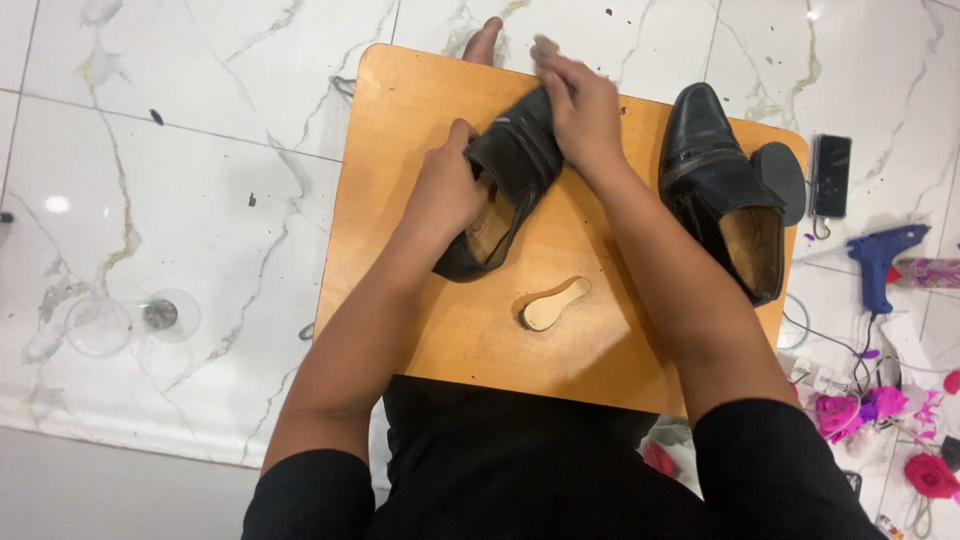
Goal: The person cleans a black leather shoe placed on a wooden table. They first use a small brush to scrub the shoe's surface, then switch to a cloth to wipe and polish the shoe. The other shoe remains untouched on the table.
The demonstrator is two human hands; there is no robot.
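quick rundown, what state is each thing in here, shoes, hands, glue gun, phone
left hand: gripping the held shoe's opening
right hand: pressing on the held shoe's toe end
held shoe: black, lying on the wooden board, bent at the toe
second shoe: standing upright on the board, untouched
glue gun: lying on the floor, corded
phone: screen dark, flat on the floor
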